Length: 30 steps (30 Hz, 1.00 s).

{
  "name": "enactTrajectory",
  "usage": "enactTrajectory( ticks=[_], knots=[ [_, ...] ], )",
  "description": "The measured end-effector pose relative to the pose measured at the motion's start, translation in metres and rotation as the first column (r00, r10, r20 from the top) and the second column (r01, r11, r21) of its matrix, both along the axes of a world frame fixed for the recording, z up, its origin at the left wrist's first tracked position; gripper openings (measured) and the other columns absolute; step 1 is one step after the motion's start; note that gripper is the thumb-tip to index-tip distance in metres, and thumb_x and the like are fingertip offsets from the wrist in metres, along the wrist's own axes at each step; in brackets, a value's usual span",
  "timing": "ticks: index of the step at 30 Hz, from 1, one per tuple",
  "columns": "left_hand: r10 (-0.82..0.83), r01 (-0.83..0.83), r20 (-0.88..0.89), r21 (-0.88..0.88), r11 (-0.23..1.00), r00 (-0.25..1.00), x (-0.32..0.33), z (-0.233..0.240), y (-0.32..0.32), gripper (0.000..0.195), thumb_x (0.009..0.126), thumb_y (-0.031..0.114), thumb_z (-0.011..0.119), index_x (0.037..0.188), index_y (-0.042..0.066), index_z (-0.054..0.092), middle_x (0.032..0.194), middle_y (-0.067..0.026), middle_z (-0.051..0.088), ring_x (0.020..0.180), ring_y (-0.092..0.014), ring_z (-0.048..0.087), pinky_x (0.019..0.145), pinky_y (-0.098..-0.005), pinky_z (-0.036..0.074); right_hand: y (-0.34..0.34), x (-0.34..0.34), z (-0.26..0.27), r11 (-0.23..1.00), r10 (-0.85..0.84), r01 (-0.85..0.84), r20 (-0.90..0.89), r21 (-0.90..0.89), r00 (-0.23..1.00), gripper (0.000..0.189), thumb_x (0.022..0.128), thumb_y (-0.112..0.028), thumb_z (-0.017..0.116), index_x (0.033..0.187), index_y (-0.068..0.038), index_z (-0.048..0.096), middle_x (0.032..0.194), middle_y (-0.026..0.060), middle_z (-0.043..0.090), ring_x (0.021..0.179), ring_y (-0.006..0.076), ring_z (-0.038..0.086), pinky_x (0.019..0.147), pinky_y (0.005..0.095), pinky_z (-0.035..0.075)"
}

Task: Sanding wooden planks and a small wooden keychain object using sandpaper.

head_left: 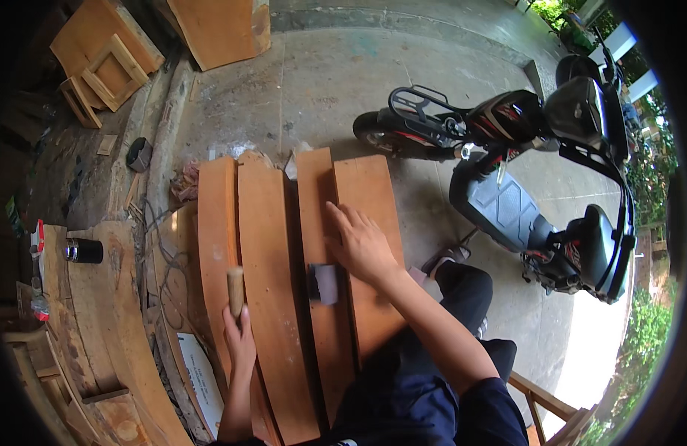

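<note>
My left hand (241,334) holds a short round wooden piece (235,291) upright between thumb and fingers, over the leftmost reddish-brown board (215,212). My right hand (359,240) has its fingers apart above the two right-hand boards, and nothing shows in its grip; its underside is hidden. Just below and left of it, a folded piece of sandpaper (324,284) lies on the narrow board (315,206). A wide board (371,184) is on the right, partly under my right forearm. Another long board (268,234) runs between the left board and the narrow one, with dark gaps beside it.
A parked motor scooter (505,206) stands at the right on the concrete floor. At the left, a black flask (85,251) lies on a timber slab (112,279). A cable (168,273) and a printed white sheet (201,379) are beside the boards. Wooden frames (116,72) lean at the upper left.
</note>
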State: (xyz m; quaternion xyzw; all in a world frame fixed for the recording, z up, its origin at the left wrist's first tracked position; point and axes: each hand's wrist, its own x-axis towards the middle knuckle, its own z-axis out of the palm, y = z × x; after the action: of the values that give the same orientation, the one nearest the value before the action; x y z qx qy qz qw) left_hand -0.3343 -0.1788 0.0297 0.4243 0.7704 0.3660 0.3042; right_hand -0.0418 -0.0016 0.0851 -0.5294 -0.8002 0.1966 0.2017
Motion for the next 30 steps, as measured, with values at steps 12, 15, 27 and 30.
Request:
enactTrajectory(
  ticks=[12, 15, 27, 30],
  knots=[
    [0.106, -0.108, -0.023, -0.166, 0.980, 0.994, 0.027, -0.053, -0.039, 0.033, 0.111, 0.024, 0.050, 0.130, -0.003, 0.050, 0.088, -0.0079, 0.056, 0.077, -0.014, 0.053, 0.069, -0.0319, 0.046, 0.062, 0.012, -0.112, 0.998, 0.059, -0.045, 0.301, -0.052, 0.952, 0.072, 0.102, -0.052, 0.052, 0.160, -0.013, 0.036, 0.171, 0.0244, 0.012, 0.159, 0.0367, 0.011, 0.128, 0.0503, 0.011],
    [0.062, -0.063, 0.102, 0.009, 0.998, 0.993, 0.031, -0.078, 0.133, 0.039, 0.111, 0.030, 0.050, 0.131, -0.004, 0.050, 0.097, -0.0177, 0.060, 0.090, -0.024, 0.058, 0.082, -0.0386, 0.049, 0.071, 0.019, -0.098, 0.992, 0.095, -0.068, 0.291, -0.103, 0.952, 0.089, 0.097, -0.059, 0.057, 0.165, -0.012, 0.025, 0.171, 0.0259, 0.010, 0.159, 0.0385, 0.010, 0.128, 0.0514, 0.010],
    [-0.371, 0.298, -0.036, 0.669, 0.681, 0.928, 0.302, 0.164, 0.751, 0.118, 0.096, 0.079, 0.037, 0.159, -0.006, -0.016, 0.168, -0.0335, 0.009, 0.156, -0.041, 0.019, 0.125, -0.0476, 0.020, 0.080, 0.028, -0.078, 0.976, 0.126, -0.088, 0.183, -0.200, 0.975, 0.121, 0.073, -0.074, 0.073, 0.164, -0.011, 0.024, 0.172, 0.0223, 0.011, 0.159, 0.0346, 0.013, 0.129, 0.0478, 0.013],
    [-0.644, 0.511, -0.033, 0.642, 0.572, 0.764, 0.341, 0.117, 0.647, 0.109, 0.100, 0.073, 0.038, 0.162, -0.001, -0.013, 0.164, -0.0365, 0.015, 0.145, -0.042, 0.041, 0.118, -0.0488, 0.037, 0.080, 0.031, -0.077, 0.963, 0.151, -0.108, 0.162, -0.248, 0.975, 0.124, 0.071, -0.072, 0.076, 0.164, -0.011, 0.023, 0.172, 0.0223, 0.011, 0.159, 0.0350, 0.012, 0.129, 0.0481, 0.012]
  ],
)
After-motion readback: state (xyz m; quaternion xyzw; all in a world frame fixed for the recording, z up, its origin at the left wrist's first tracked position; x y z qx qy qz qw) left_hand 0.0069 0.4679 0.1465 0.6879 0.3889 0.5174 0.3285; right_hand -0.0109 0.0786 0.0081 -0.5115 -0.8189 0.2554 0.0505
